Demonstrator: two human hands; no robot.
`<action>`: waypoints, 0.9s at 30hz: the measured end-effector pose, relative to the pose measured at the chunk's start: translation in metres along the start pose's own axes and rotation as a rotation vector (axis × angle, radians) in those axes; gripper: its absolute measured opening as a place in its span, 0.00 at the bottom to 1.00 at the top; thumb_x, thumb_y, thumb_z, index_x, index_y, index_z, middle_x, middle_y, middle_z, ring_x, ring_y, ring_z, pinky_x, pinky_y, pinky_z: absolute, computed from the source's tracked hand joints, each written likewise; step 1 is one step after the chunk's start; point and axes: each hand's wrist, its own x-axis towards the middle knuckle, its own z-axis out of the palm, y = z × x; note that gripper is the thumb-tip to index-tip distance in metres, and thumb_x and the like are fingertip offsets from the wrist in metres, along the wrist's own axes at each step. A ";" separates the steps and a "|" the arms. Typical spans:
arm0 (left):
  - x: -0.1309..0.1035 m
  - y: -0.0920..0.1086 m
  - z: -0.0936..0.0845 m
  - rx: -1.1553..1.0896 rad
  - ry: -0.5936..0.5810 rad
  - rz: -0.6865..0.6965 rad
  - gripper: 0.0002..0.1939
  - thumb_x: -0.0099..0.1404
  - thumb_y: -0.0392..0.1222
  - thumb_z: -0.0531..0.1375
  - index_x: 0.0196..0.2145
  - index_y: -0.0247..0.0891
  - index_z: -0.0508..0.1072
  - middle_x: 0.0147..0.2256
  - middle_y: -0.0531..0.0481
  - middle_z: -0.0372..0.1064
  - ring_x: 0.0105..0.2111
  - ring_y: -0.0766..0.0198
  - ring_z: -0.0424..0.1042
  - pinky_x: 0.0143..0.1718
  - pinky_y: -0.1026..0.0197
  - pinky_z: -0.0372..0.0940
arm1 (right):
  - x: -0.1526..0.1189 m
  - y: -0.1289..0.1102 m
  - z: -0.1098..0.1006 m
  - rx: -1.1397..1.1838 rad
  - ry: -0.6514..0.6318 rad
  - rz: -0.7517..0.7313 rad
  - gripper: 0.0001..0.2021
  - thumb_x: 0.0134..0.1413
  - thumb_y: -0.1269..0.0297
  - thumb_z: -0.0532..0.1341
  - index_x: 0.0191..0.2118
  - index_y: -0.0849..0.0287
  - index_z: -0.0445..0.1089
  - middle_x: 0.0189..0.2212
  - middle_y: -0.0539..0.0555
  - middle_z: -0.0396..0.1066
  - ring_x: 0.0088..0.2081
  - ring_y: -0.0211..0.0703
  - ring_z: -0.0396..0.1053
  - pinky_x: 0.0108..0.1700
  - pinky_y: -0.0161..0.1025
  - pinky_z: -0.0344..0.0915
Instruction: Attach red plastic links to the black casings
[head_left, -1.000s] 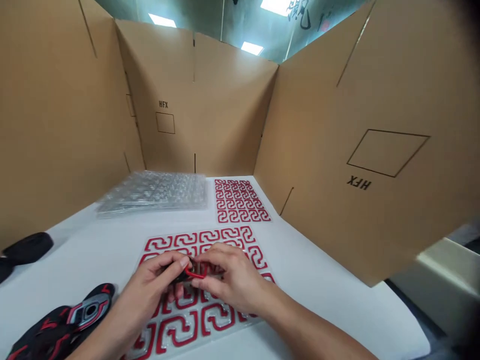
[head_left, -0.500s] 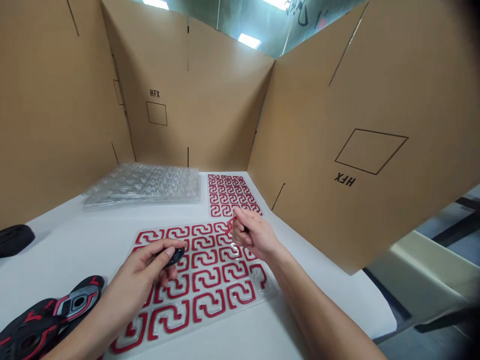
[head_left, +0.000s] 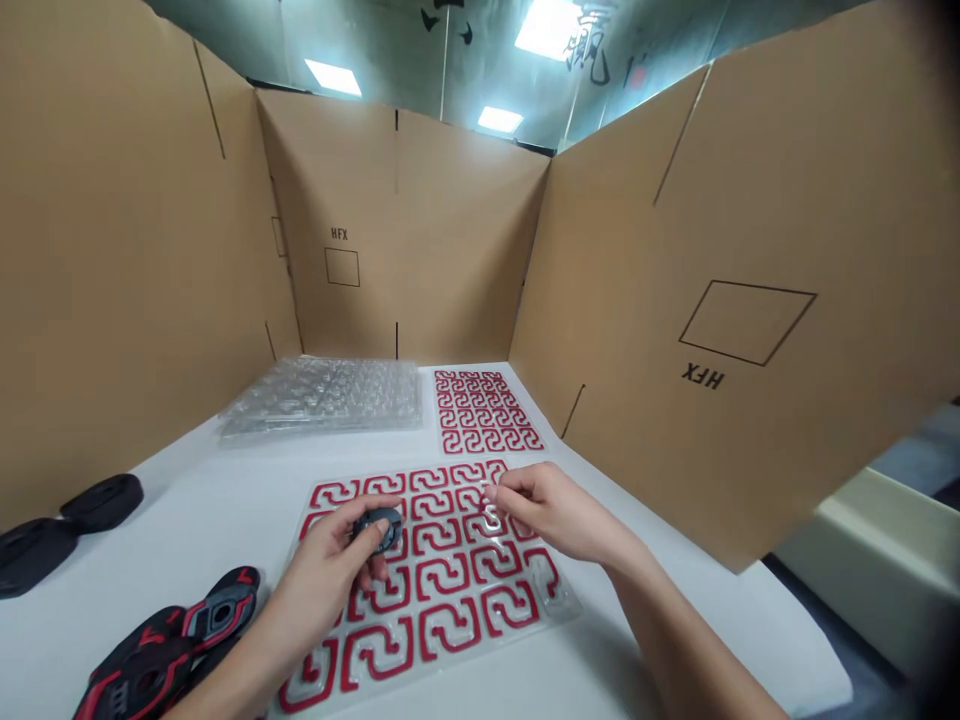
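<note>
Three cardboard walls (head_left: 409, 230) are surrounding two red-patterned trays (head_left: 559, 607), one plastic stack (head_left: 330, 393) at 11 o'clock; left hand (head_left: 334, 548) is pinching one disc (head_left: 390, 528), can't tell if right hand (head_left: 553, 506) is gripping.

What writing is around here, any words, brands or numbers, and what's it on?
"HFX": upright, on the rear cardboard wall.
"HFX": upside down, on the right cardboard wall.
Dark characters high above the walls: too unclear to read.
Dark round piece in the left hand: no readable lettering.
Black-and-red piece: any marks are too small to read.
</note>
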 end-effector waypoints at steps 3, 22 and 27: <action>-0.001 0.002 -0.001 0.009 -0.011 0.000 0.27 0.52 0.55 0.63 0.45 0.34 0.73 0.16 0.55 0.69 0.17 0.64 0.66 0.19 0.65 0.59 | -0.027 0.002 0.006 -0.191 0.141 0.007 0.22 0.63 0.53 0.55 0.19 0.57 0.62 0.16 0.46 0.57 0.20 0.35 0.50 0.23 0.34 0.46; -0.001 -0.007 -0.005 0.105 -0.027 0.073 0.23 0.59 0.52 0.60 0.48 0.37 0.72 0.18 0.57 0.67 0.20 0.62 0.68 0.21 0.65 0.60 | -0.101 0.047 0.049 -0.537 0.206 0.066 0.15 0.68 0.59 0.50 0.41 0.53 0.75 0.31 0.55 0.71 0.33 0.44 0.71 0.36 0.37 0.65; -0.002 -0.006 -0.005 0.128 -0.028 0.061 0.23 0.60 0.51 0.59 0.49 0.37 0.71 0.18 0.56 0.68 0.20 0.62 0.68 0.21 0.65 0.59 | -0.102 0.049 0.048 -0.483 0.223 0.055 0.14 0.68 0.60 0.50 0.43 0.53 0.74 0.33 0.55 0.70 0.34 0.44 0.71 0.37 0.38 0.65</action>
